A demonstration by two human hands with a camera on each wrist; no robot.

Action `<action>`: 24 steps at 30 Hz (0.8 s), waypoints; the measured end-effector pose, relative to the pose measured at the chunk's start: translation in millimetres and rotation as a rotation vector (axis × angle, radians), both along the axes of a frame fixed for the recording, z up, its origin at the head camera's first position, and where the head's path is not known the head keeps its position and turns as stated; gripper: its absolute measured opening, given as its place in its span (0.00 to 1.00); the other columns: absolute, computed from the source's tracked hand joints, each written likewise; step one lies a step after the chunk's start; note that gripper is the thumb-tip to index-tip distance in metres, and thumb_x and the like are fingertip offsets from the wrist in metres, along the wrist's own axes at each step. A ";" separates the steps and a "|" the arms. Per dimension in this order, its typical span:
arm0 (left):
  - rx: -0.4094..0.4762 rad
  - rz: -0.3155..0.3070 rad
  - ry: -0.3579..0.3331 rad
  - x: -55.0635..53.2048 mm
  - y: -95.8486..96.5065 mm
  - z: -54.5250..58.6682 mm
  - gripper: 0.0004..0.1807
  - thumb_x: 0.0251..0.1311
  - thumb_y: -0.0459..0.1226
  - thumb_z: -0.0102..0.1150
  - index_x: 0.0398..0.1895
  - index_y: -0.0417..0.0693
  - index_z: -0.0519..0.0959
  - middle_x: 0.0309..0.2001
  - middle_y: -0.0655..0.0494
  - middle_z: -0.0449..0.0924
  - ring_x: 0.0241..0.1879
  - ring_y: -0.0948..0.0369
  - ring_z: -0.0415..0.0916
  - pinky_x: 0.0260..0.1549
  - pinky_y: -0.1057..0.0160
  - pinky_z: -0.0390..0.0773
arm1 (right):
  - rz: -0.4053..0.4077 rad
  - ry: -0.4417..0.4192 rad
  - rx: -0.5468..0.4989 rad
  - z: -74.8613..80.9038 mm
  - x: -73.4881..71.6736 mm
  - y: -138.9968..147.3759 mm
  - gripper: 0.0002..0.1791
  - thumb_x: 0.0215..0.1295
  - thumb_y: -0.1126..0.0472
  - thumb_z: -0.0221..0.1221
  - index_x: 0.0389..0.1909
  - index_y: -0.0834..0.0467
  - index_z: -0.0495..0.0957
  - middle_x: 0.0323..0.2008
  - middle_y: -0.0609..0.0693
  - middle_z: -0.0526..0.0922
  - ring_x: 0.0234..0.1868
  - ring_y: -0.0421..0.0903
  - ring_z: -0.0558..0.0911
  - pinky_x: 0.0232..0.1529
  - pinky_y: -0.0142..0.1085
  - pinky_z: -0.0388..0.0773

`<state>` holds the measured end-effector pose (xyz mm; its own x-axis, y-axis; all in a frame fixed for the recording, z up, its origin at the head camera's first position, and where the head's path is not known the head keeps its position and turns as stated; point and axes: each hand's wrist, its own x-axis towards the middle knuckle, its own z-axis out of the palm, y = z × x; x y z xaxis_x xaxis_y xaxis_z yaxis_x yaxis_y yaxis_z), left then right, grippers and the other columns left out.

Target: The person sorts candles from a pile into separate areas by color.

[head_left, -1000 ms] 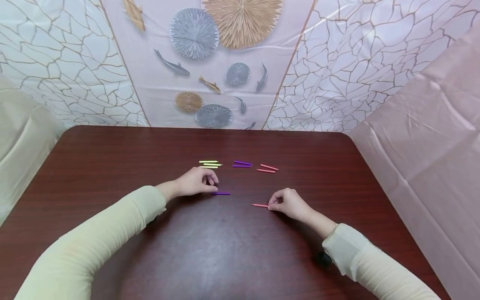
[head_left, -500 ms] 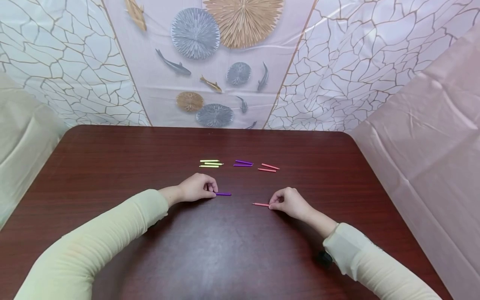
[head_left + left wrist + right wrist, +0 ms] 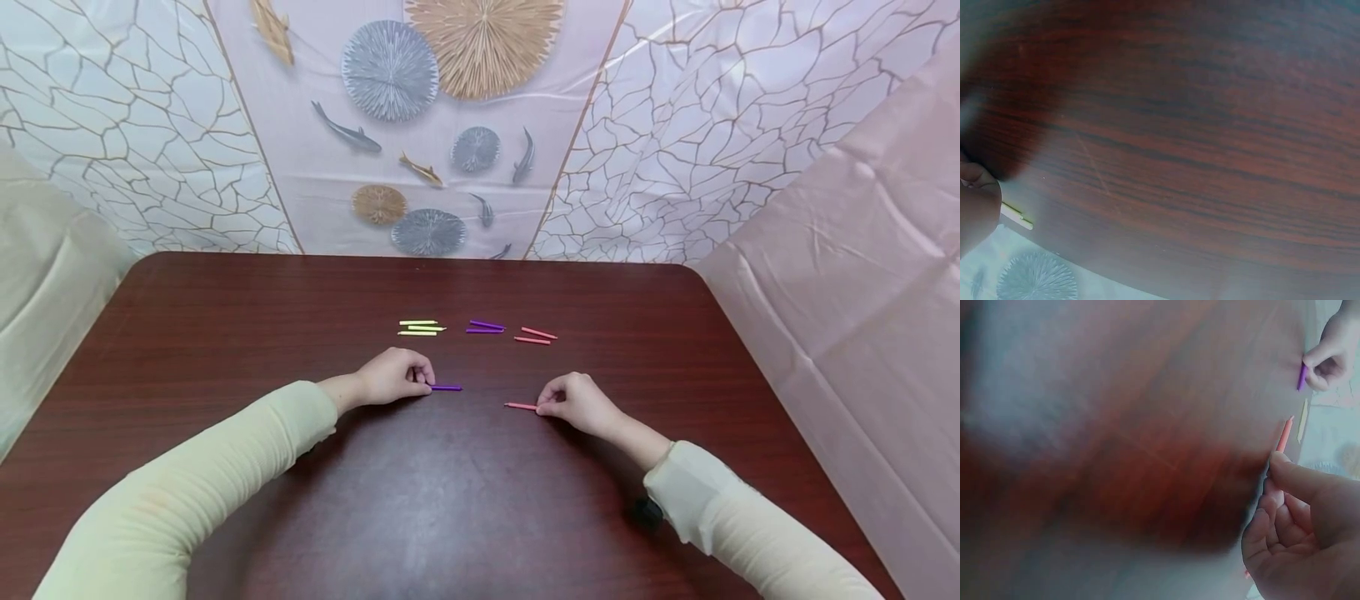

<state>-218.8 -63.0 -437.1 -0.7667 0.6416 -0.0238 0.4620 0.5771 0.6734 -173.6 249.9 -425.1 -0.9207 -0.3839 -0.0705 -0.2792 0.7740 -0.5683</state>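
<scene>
In the head view my left hand [image 3: 393, 377] pinches the left end of a thin purple candle [image 3: 447, 387], low over the table. To the right, my right hand [image 3: 581, 406] holds a coral-pink candle [image 3: 521, 406] between thumb and fingers. Its wick end points left, as the pink candle [image 3: 1284, 434] in the right wrist view also shows. The two held candles are apart. Only part of my left hand [image 3: 979, 209] enters the left wrist view, and its candle is hidden there.
Farther back on the dark wood table [image 3: 420, 500] lie three yellow candles [image 3: 426, 328], two purple candles [image 3: 486, 331] and two pink candles [image 3: 532, 340], grouped by colour. A patterned cloth [image 3: 427, 158] hangs behind the table's far edge.
My left hand has come slightly nearer, uncovering the lowest yellow candle, and its fingers have come together on the purple candle's end. My right hand and the pink candle have barely moved.
</scene>
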 end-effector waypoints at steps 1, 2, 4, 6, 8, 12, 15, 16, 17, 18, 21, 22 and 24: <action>-0.001 0.000 0.001 0.1 -0.1 -0.2 0.02 0.51 0.34 0.64 0.28 0.47 0.80 0.23 0.61 0.76 0.24 0.71 0.66 0.28 0.73 0.68 | -0.007 0.009 0.003 0.6 -2.3 0.1 0.04 0.51 0.63 0.66 0.21 0.58 0.82 0.19 0.45 0.81 0.22 0.34 0.71 0.27 0.27 0.69; -0.001 0.001 0.004 0.2 -0.1 -0.3 0.02 0.51 0.34 0.64 0.28 0.47 0.80 0.23 0.61 0.76 0.23 0.71 0.66 0.28 0.73 0.68 | -0.016 0.019 0.005 1.5 -5.1 0.1 0.04 0.51 0.63 0.66 0.21 0.58 0.82 0.19 0.45 0.81 0.22 0.34 0.71 0.27 0.27 0.69; -0.001 0.003 0.006 0.7 -0.3 -0.2 0.02 0.51 0.34 0.64 0.28 0.47 0.80 0.23 0.61 0.76 0.23 0.71 0.66 0.28 0.73 0.68 | -0.038 0.045 0.008 3.2 -12.9 0.5 0.04 0.51 0.63 0.67 0.21 0.58 0.82 0.19 0.46 0.82 0.23 0.35 0.72 0.28 0.27 0.69; 0.001 0.004 0.009 1.1 -0.4 -0.1 0.02 0.51 0.34 0.63 0.28 0.46 0.80 0.23 0.61 0.76 0.24 0.70 0.66 0.28 0.72 0.68 | -0.063 0.071 0.013 5.7 -21.9 1.4 0.04 0.51 0.63 0.67 0.22 0.58 0.83 0.20 0.47 0.83 0.23 0.36 0.72 0.28 0.28 0.69; 0.001 0.006 0.006 1.2 0.0 -0.5 0.02 0.51 0.34 0.63 0.28 0.46 0.80 0.24 0.61 0.76 0.24 0.70 0.67 0.29 0.72 0.68 | -0.086 0.088 0.025 7.7 -31.5 3.0 0.04 0.51 0.63 0.67 0.22 0.58 0.83 0.20 0.48 0.83 0.23 0.37 0.72 0.28 0.29 0.69; 0.001 0.010 -0.002 0.8 -0.4 -2.1 0.02 0.51 0.34 0.63 0.28 0.47 0.80 0.24 0.61 0.76 0.25 0.70 0.67 0.30 0.72 0.68 | -0.127 0.084 0.053 9.4 -50.4 6.5 0.04 0.52 0.63 0.67 0.23 0.59 0.83 0.22 0.49 0.83 0.24 0.39 0.72 0.29 0.30 0.68; 0.007 0.011 -0.001 0.1 -0.6 -3.6 0.02 0.51 0.34 0.63 0.28 0.47 0.80 0.24 0.61 0.76 0.25 0.70 0.67 0.30 0.72 0.68 | -0.151 0.072 0.070 8.6 -62.0 9.7 0.04 0.53 0.63 0.66 0.24 0.60 0.83 0.22 0.50 0.83 0.24 0.40 0.73 0.29 0.30 0.68; 0.008 0.012 -0.002 0.1 -0.5 -3.7 0.02 0.51 0.34 0.63 0.28 0.47 0.80 0.24 0.61 0.76 0.25 0.70 0.67 0.30 0.72 0.68 | -0.155 0.068 0.077 8.1 -65.0 10.8 0.04 0.53 0.63 0.66 0.24 0.61 0.83 0.23 0.50 0.83 0.24 0.40 0.73 0.29 0.30 0.68; 0.009 0.013 -0.003 0.1 -0.4 -3.9 0.02 0.51 0.34 0.63 0.28 0.47 0.80 0.24 0.61 0.76 0.25 0.70 0.67 0.30 0.72 0.68 | -0.165 0.061 0.084 7.4 -67.6 11.8 0.05 0.53 0.63 0.66 0.24 0.60 0.83 0.23 0.50 0.83 0.24 0.41 0.73 0.29 0.30 0.68; 0.010 0.014 -0.006 0.2 -0.3 -3.8 0.02 0.51 0.34 0.63 0.28 0.47 0.80 0.24 0.61 0.76 0.25 0.70 0.67 0.30 0.72 0.68 | -0.172 0.055 0.089 6.7 -69.8 12.7 0.05 0.54 0.63 0.66 0.25 0.61 0.83 0.23 0.50 0.83 0.25 0.41 0.73 0.29 0.30 0.68; 0.013 0.018 -0.012 0.8 -0.1 -3.9 0.02 0.51 0.35 0.63 0.28 0.46 0.80 0.24 0.61 0.75 0.25 0.70 0.67 0.30 0.72 0.68 | -0.185 0.042 0.103 4.1 -74.2 14.9 0.05 0.54 0.62 0.65 0.24 0.60 0.83 0.22 0.50 0.83 0.25 0.41 0.72 0.29 0.30 0.67; 0.012 0.020 -0.015 1.3 -0.2 -3.2 0.02 0.51 0.35 0.63 0.28 0.46 0.80 0.24 0.61 0.75 0.25 0.70 0.67 0.30 0.72 0.68 | -0.188 0.040 0.107 3.5 -75.1 15.2 0.05 0.54 0.62 0.65 0.24 0.60 0.83 0.22 0.50 0.82 0.24 0.41 0.72 0.28 0.31 0.67; 0.015 0.023 -0.014 2.0 -0.6 -2.7 0.02 0.51 0.35 0.63 0.28 0.46 0.80 0.24 0.61 0.75 0.25 0.70 0.67 0.30 0.72 0.68 | -0.194 0.041 0.111 2.8 -75.8 15.2 0.05 0.54 0.62 0.65 0.24 0.60 0.82 0.21 0.50 0.82 0.24 0.42 0.72 0.28 0.31 0.66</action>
<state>-216.8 -63.6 -439.8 -0.7810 0.6241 -0.0255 0.4389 0.5775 0.6884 -249.4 265.1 -422.3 -0.9795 -0.1912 -0.0638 -0.1398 0.8724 -0.4683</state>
